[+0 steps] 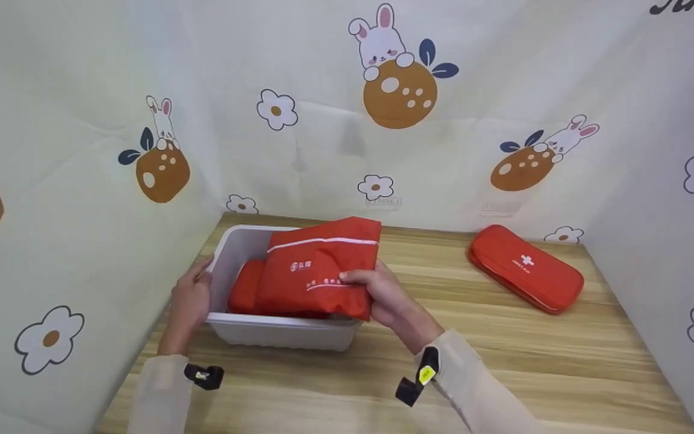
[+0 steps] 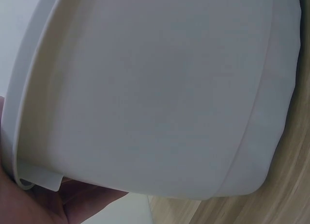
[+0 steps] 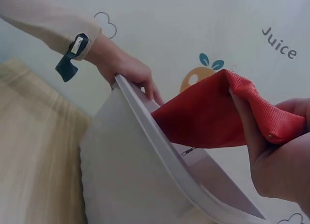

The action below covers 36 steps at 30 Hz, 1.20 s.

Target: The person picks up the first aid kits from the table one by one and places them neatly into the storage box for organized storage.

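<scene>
A light grey plastic bin (image 1: 287,335) stands on the table, and my left hand (image 1: 192,295) grips its left rim. In the left wrist view the fingers (image 2: 87,200) curl under the edge of the bin (image 2: 160,98). My right hand (image 1: 390,298) holds a red fabric pouch (image 1: 323,256) with white lettering by its right end, thumb on top. Tilted, the pouch (image 3: 203,112) reaches over the bin's opening. Beneath it another red item (image 1: 243,289) lies inside the bin, mostly hidden.
A red first aid case (image 1: 528,268) with a white cross lies on the wooden table (image 1: 467,361) at the right. Patterned cloth walls (image 1: 317,150) enclose the back and both sides.
</scene>
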Available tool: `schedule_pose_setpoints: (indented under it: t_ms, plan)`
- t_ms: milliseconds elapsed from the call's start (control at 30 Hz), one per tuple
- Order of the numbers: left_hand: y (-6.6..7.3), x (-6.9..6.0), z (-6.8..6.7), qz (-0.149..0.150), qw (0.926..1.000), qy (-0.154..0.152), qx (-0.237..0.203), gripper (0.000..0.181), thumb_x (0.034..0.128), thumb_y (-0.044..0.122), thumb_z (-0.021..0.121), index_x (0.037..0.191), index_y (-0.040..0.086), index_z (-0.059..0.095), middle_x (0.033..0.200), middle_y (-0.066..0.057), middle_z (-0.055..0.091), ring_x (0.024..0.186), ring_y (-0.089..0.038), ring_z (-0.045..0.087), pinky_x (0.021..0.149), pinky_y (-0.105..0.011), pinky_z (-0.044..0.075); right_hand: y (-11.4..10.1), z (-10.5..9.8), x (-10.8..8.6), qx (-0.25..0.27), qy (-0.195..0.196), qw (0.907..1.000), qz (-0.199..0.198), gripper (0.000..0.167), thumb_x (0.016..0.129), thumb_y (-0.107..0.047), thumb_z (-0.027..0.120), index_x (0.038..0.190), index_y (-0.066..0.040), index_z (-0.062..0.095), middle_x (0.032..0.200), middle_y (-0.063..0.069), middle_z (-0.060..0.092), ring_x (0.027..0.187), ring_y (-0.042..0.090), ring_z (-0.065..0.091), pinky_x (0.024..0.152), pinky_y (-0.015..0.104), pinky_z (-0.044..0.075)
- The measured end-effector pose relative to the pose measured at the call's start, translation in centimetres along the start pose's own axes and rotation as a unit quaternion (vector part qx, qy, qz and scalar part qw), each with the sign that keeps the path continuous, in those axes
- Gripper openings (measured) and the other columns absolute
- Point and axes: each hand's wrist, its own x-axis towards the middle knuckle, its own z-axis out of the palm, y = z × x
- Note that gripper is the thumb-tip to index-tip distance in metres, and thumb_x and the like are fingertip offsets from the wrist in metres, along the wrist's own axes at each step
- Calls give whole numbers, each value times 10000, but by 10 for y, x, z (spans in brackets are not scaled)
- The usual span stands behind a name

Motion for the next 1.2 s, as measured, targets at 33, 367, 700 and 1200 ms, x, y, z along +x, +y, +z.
schedule_pose_setpoints:
  t_ms: [33,367,700,1200]
  plan:
    - [0,0,0,-4,10000,-2,-2,495,1074,198,291,1561,146,361,1637,-146,302,1523,-373,270,1256,-538,210,2,2,2,20,-29,10000,43,573,878,-40,629,1399,-62,391,1259,91,600,1115,222,659,961,375,584]
    - [-1,1,1,49,10000,-22,39,507,1070,208,269,1567,154,348,1643,-138,290,1534,-370,237,1256,-549,202,14,12,17,91,53,9993,368,608,873,-49,647,1426,-71,393,1311,113,595,1152,240,647,990,387,568]
    - [0,0,1,-21,10000,-86,39,506,1075,200,264,1575,150,327,1643,-161,285,1527,-392,251,1246,-577,206,23,12,28,-233,-219,9982,510,512,958,-152,649,1410,-41,434,1283,129,651,1106,225,687,976,404,577]
    - [0,-1,1,-33,9999,-115,18,510,1078,214,268,1585,169,303,1653,-150,269,1537,-388,228,1243,-590,203,3,18,29,-2809,76,9589,392,376,948,-231,659,1269,-54,573,1114,98,728,912,150,721,840,274,588]
